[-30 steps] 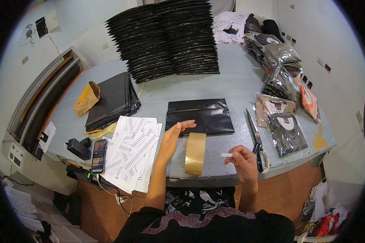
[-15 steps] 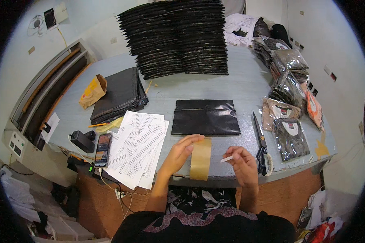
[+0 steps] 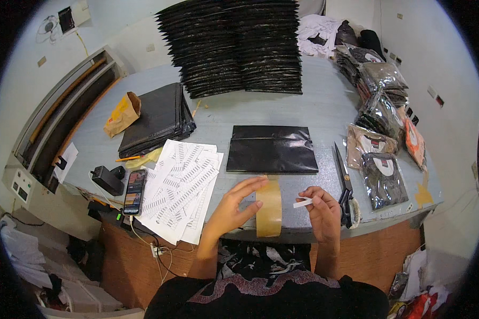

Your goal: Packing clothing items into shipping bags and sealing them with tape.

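A wide roll of brown packing tape (image 3: 270, 212) stands at the table's near edge, in front of me. My left hand (image 3: 235, 207) is curved against its left side, fingertips at the top and thumb on the tape face. To the right of the roll, my right hand (image 3: 324, 212) pinches a small white paper strip (image 3: 303, 203) between thumb and fingers. Just beyond the roll lies a flat black plastic package (image 3: 272, 150) with a seam across it. Large black-handled scissors (image 3: 344, 183) lie to the right of my right hand, blades pointing away.
Printed paper sheets (image 3: 181, 186), a phone (image 3: 134, 192) and a black adapter (image 3: 108, 181) are on the left. Behind are black bags (image 3: 154, 117), a brown paper bag (image 3: 123, 114) and a tall black stack (image 3: 234, 48). Bagged garments (image 3: 383, 181) line the right side.
My left thumb has come over onto the tape face. The right hand still pinches the paper strip, turned slightly. The whole view has shifted a little.
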Available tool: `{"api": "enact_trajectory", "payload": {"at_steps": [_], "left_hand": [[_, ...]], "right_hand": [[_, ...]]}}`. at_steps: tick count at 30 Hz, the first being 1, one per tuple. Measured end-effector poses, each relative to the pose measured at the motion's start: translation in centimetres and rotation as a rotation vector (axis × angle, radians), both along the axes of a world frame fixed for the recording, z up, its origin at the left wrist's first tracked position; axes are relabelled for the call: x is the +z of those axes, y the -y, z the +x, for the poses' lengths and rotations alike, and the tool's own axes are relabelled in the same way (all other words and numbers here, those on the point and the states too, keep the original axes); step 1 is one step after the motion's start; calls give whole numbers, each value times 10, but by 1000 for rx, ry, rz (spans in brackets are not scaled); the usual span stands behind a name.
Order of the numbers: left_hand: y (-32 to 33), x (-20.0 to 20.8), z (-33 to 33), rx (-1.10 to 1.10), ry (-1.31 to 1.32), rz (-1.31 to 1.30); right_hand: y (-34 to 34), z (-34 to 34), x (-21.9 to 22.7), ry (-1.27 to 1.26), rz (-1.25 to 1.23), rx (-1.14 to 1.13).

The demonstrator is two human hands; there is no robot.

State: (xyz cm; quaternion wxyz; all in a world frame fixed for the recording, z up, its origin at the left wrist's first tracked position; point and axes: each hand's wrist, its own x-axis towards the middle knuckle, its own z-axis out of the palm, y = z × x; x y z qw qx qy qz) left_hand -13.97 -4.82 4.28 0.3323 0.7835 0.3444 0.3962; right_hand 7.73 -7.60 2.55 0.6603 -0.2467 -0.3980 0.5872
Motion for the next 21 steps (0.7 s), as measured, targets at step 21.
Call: {"api": "enact_trajectory", "payload": {"at_steps": [21], "left_hand": [[7, -16, 9, -5, 405, -360]], "right_hand": [[8, -36, -1, 263, 231, 11]]}}
